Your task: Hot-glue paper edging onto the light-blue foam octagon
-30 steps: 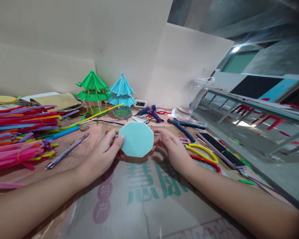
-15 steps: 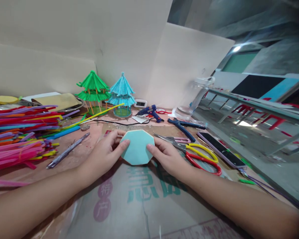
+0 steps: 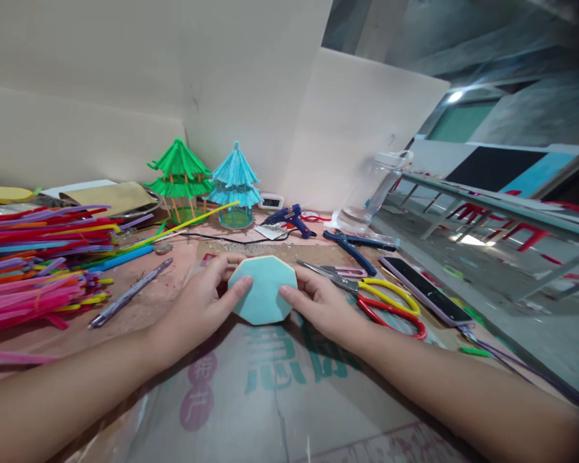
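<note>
A light blue-green octagonal piece (image 3: 263,292), with a pale edge, is held up between both hands over the cardboard (image 3: 241,411). My left hand (image 3: 219,289) grips its left side, thumb on the front face and fingers behind. On the right side my right hand (image 3: 318,299) pinches it the same way. The fingertips behind the piece are hidden. Just right of my right hand lie scissors (image 3: 390,308) with red and yellow handles, and a pink-handled cutter (image 3: 345,271) lies beyond the blades.
Bundles of pipe cleaners (image 3: 43,270) and a pen (image 3: 130,296) lie left. Behind stand a green pavilion model (image 3: 179,170), a blue one (image 3: 235,180), a glue gun (image 3: 289,218) and a clear jug (image 3: 367,193). Pliers (image 3: 354,247) and a phone (image 3: 424,289) lie right.
The octagonal piece has turned slightly and shifted a little down and left in the view. Both hands keep hold of it.
</note>
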A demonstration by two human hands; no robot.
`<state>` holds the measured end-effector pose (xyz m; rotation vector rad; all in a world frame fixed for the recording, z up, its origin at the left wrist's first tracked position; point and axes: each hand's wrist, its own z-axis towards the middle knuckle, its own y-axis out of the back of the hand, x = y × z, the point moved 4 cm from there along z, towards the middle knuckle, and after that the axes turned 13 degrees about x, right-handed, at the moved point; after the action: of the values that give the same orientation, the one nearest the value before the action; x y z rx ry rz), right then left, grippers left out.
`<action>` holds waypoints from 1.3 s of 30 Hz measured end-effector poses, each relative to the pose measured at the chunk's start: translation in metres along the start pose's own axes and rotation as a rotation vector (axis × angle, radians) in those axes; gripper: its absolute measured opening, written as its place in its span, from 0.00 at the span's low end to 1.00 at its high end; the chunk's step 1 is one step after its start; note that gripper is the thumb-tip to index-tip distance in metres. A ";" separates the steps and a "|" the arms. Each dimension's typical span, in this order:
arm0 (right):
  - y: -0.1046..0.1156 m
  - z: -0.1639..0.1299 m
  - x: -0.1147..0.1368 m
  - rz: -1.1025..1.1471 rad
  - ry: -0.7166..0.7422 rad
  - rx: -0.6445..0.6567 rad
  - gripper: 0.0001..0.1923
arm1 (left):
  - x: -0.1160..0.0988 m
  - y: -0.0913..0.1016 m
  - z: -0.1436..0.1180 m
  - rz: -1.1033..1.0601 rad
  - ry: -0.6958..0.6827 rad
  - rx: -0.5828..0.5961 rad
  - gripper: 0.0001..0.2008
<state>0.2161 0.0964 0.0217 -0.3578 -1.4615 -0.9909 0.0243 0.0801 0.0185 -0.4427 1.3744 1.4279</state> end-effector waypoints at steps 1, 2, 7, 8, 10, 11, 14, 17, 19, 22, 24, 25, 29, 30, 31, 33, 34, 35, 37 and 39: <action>0.002 0.000 0.000 -0.026 0.005 -0.017 0.18 | -0.001 0.002 0.000 0.027 0.014 -0.025 0.16; 0.004 0.001 -0.001 -0.048 0.003 -0.043 0.20 | -0.003 0.004 0.000 0.059 0.028 -0.055 0.16; 0.016 -0.002 -0.002 -0.075 0.010 -0.212 0.23 | 0.000 0.005 0.000 0.002 0.139 -0.057 0.17; 0.018 -0.004 0.003 -0.152 0.073 -0.249 0.21 | 0.003 0.004 0.000 -0.052 0.163 -0.039 0.17; 0.016 -0.008 0.016 -0.451 0.257 -0.256 0.23 | 0.007 0.001 0.001 -0.138 0.179 -0.009 0.17; 0.010 -0.009 0.022 -0.645 0.356 -0.176 0.26 | 0.008 -0.001 0.002 -0.161 0.172 0.007 0.16; -0.011 -0.008 0.019 -1.108 0.489 0.310 0.35 | 0.011 -0.003 0.006 -0.178 0.157 0.052 0.15; -0.002 -0.001 0.009 -1.206 0.286 0.222 0.40 | 0.015 -0.002 0.009 -0.180 0.218 0.031 0.15; 0.010 -0.001 0.010 -1.191 0.206 -0.058 0.40 | 0.017 -0.001 0.010 -0.197 0.233 0.019 0.16; -0.004 -0.005 0.007 -1.232 0.342 0.245 0.40 | 0.019 -0.002 0.011 -0.210 0.221 0.030 0.16; -0.001 -0.004 0.004 -1.176 0.209 0.216 0.37 | 0.021 -0.003 0.010 -0.203 0.238 0.023 0.15; 0.005 -0.003 0.004 -1.139 0.123 0.072 0.36 | 0.022 -0.003 0.010 -0.198 0.245 0.014 0.15; 0.003 -0.003 0.008 -1.121 0.323 0.069 0.38 | 0.024 -0.004 0.011 -0.221 0.201 0.043 0.16; -0.002 -0.002 0.006 -1.119 0.366 0.224 0.38 | 0.025 -0.004 0.011 -0.219 0.202 0.045 0.16; -0.003 -0.001 0.003 -1.094 0.334 0.287 0.36 | 0.025 -0.003 0.011 -0.212 0.212 0.039 0.16; 0.011 0.003 0.000 -0.982 0.182 0.050 0.35 | 0.026 -0.002 0.011 -0.186 0.240 0.013 0.17; 0.019 0.002 0.002 -0.933 0.154 -0.135 0.34 | 0.026 -0.001 0.011 -0.181 0.242 0.008 0.17; 0.021 0.001 0.003 -0.929 0.187 -0.190 0.35 | 0.026 -0.001 0.011 -0.182 0.233 0.012 0.16; 0.013 0.003 0.002 -0.983 0.288 0.004 0.36 | 0.025 -0.002 0.011 -0.177 0.208 0.027 0.16; 0.010 0.007 -0.005 -0.965 0.229 0.174 0.33 | 0.025 -0.002 0.010 -0.157 0.209 0.022 0.16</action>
<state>0.2200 0.1088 0.0214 0.6421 -1.4906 -1.5707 0.0203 0.0992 0.0000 -0.6860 1.4847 1.2638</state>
